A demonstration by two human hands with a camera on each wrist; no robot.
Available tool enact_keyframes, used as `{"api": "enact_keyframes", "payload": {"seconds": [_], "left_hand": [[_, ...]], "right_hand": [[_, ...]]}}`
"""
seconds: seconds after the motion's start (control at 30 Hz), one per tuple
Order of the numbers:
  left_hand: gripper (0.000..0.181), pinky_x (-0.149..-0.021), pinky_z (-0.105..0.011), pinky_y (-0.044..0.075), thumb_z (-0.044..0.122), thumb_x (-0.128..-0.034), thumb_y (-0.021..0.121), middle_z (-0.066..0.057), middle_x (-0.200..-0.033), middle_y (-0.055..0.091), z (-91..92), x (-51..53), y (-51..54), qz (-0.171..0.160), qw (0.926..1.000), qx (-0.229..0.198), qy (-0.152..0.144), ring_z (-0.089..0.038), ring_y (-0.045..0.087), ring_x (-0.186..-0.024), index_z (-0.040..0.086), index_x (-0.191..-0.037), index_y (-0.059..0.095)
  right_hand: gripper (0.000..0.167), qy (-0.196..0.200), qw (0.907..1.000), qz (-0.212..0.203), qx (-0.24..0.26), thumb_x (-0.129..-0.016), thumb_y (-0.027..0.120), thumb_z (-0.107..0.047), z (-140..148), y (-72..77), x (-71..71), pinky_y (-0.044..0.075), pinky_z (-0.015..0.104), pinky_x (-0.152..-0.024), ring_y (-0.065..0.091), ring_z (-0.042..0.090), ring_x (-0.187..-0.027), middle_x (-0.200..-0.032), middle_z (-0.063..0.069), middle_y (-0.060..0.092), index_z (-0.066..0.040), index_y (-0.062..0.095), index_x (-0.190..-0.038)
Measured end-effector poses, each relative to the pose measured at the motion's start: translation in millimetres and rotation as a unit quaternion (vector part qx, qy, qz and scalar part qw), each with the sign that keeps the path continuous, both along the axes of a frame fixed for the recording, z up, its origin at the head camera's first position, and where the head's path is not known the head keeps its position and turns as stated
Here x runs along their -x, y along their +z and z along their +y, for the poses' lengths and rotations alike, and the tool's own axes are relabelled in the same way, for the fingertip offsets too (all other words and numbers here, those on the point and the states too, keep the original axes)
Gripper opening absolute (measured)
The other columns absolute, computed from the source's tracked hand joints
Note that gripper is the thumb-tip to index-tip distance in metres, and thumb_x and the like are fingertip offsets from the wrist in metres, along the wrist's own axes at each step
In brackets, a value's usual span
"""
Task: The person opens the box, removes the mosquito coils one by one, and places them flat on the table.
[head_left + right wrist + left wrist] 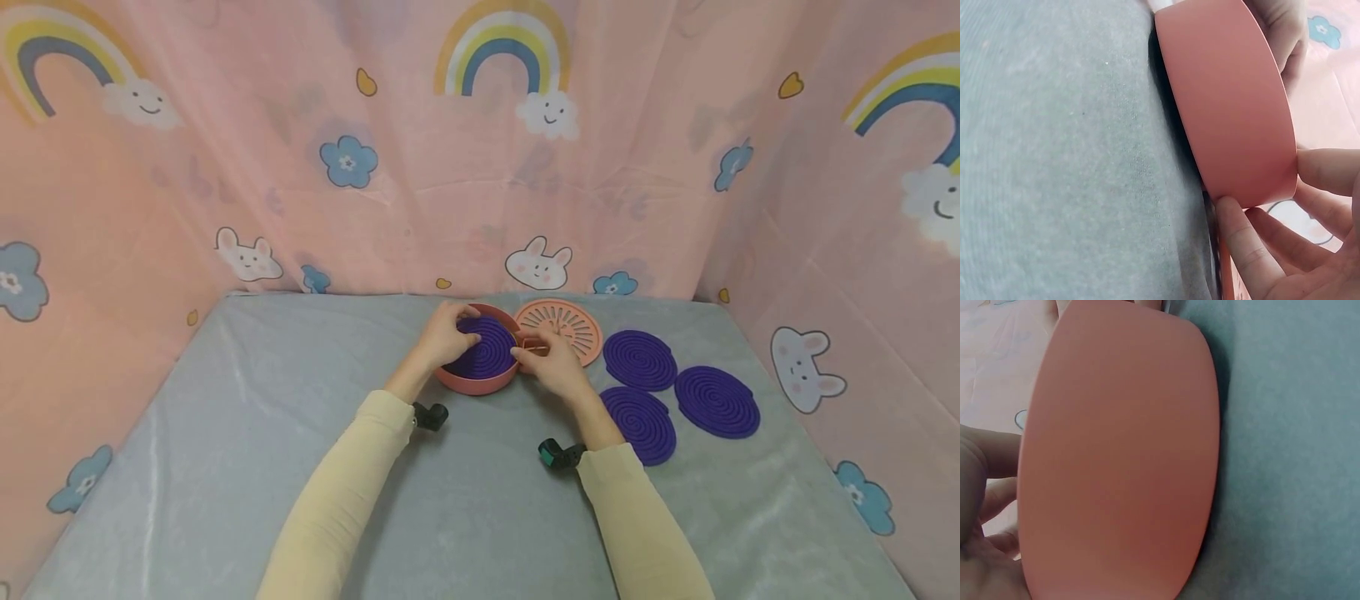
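Observation:
A round coral-pink mosquito coil holder [477, 387] sits on the grey cloth, its outer wall filling much of both wrist views. Inside it lies a purple mosquito coil [487, 354], its right edge close to the right fingers. My left hand [442, 336] reaches over the holder's left rim and holds the coil with thumb and forefinger; the wall hides those fingertips in the left wrist view. At the right side, my right hand [555, 362] grips the holder's rim and side, its fingertips touching the wall [1232, 112] in the right wrist view.
Behind the right hand lies a round orange slotted lid [581, 327]. Further right are three more purple coils: one at the back [640, 360], one at the far right [717, 402], one near the right wrist [641, 425]. A pink printed curtain [420, 208] encloses the table.

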State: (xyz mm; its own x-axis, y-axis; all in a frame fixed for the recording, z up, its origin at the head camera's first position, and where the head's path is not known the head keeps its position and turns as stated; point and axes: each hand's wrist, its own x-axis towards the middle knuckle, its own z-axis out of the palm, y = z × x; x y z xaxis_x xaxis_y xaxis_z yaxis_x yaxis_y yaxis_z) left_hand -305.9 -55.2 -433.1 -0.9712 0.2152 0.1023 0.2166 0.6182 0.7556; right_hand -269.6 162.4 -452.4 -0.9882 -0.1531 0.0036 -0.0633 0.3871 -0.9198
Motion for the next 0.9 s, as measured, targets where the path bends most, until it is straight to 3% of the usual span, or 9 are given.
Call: {"api": "enact_keyframes", "payload": {"seconds": [0.2,0.33,0.6,0.9], "left_hand": [[0.037,-0.108,-0.046,0.044,0.004,-0.0900,0.075,-0.018,-0.132,0.055,-2.9,-1.0,1.9,-0.002,0.9995,-0.031,0.002,-0.034,0.053,-0.126,0.003,-0.126,0.066],[0.041,-0.110,-0.048,0.043,0.005,-0.0905,0.075,-0.017,-0.138,0.056,-5.6,-2.1,4.3,-0.020,0.9986,-0.049,0.008,-0.035,0.053,-0.131,0.005,-0.130,0.064],[0.050,-0.108,-0.049,0.045,0.008,-0.0930,0.073,-0.012,-0.144,0.056,-7.0,-5.1,7.4,-0.039,0.9984,-0.028,-0.031,-0.032,0.054,-0.129,0.011,-0.140,0.057],[0.049,-0.109,-0.051,0.043,0.004,-0.0932,0.071,-0.013,-0.145,0.055,-7.6,-6.3,17.7,-0.028,0.9979,-0.051,-0.030,-0.034,0.053,-0.131,0.012,-0.140,0.057]], "right_hand": [[0.038,0.001,1.0000,-0.001,0.000,-0.099,0.069,-0.020,0.4,1.3,-0.4,0.059,0.035,-0.087,0.061,0.035,-0.120,-0.133,0.019,0.056,-0.009,0.063,-0.135],[0.038,0.001,1.0000,-0.001,-0.004,-0.099,0.069,-0.021,0.0,1.8,-0.7,0.059,0.038,-0.089,0.060,0.035,-0.121,-0.134,0.019,0.056,-0.010,0.064,-0.135],[0.038,0.002,1.0000,0.000,-0.006,-0.099,0.069,-0.020,-1.1,1.6,-1.5,0.059,0.039,-0.089,0.060,0.036,-0.122,-0.134,0.020,0.056,-0.009,0.063,-0.135],[0.039,0.003,0.9999,0.005,-0.014,-0.099,0.069,-0.023,0.8,1.9,-0.9,0.057,0.042,-0.092,0.060,0.035,-0.122,-0.135,0.019,0.056,-0.010,0.063,-0.135]]}}
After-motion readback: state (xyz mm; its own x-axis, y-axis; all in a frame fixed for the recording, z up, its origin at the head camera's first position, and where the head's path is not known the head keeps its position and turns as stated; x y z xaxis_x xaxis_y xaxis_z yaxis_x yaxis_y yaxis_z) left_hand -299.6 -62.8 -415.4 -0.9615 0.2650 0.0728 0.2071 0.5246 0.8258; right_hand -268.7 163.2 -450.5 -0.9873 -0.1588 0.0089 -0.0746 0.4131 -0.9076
